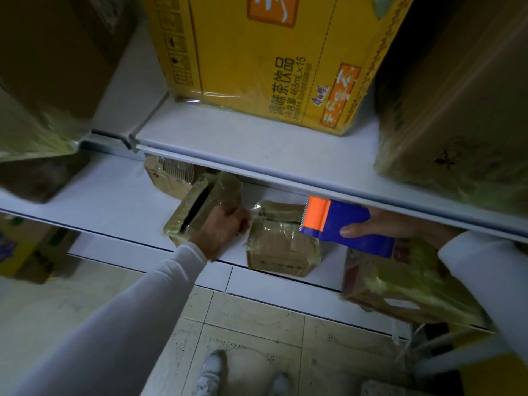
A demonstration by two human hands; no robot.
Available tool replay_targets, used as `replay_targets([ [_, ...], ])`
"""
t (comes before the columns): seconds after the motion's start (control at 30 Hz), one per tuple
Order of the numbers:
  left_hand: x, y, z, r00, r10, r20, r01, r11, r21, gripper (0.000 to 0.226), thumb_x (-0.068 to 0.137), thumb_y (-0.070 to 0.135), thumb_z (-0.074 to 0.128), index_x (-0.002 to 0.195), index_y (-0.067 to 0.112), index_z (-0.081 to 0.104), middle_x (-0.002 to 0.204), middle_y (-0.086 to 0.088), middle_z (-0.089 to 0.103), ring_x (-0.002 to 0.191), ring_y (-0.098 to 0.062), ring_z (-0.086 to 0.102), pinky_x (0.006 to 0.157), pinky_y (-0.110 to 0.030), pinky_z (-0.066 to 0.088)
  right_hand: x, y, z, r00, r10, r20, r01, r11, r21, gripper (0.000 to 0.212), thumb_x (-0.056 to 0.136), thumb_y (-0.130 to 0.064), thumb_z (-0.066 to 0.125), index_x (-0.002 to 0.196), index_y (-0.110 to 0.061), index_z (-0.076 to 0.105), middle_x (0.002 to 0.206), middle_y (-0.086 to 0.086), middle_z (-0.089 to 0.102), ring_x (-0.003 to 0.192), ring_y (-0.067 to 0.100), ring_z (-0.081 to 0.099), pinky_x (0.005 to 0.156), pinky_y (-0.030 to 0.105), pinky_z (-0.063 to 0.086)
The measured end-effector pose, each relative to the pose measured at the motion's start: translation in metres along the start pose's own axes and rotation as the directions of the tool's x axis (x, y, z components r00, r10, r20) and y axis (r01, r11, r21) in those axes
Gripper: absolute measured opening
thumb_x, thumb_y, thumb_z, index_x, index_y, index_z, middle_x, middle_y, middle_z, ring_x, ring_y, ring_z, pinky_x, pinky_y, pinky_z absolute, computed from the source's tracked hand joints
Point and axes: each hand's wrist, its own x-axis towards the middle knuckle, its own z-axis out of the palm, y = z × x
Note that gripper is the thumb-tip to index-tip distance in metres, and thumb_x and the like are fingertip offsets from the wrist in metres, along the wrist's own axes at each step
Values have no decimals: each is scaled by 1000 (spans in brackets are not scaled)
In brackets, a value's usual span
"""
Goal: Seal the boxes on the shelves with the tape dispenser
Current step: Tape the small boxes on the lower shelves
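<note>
On the lower white shelf (120, 201) my left hand (223, 227) grips the near end of a small tape-wrapped cardboard box (200, 207) that lies tilted, with a dark open slit along its top. Just to the right sits another small taped box (281, 244). My right hand (383, 224) holds the blue and orange tape dispenser (340, 224) above that second box, its toothed orange end pointing left. The dispenser does not touch either box.
A big yellow drinks carton (257, 52) stands on the upper shelf (257, 144), between brown cartons at the left (51, 67) and right (457, 110). Another small box (168, 175) lies behind the gripped one. A taped package (400, 281) sits lower right. Tiled floor and my shoes below.
</note>
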Motion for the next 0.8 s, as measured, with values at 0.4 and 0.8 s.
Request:
replay_targets([
  [0.4, 11, -23, 9, 998, -47, -28, 48, 998, 33, 25, 96, 6, 45, 78, 6, 62, 73, -8, 64, 62, -15, 60, 61, -27, 50, 30, 9, 9, 1000, 27, -5, -27, 991, -131, 74, 65, -47, 78, 124, -5, 64, 118, 17, 71, 112, 37, 66, 105, 57, 46],
  [0.8, 9, -36, 20, 953, -287, 99, 303, 908, -289, 15, 95, 3, 50, 110, 4, 51, 87, -16, 59, 79, -29, 59, 72, -40, 50, 40, 27, 22, 994, 107, -31, -111, 970, -217, 93, 44, -72, 80, 102, 0, 68, 90, 18, 75, 88, 37, 72, 77, 41, 53],
])
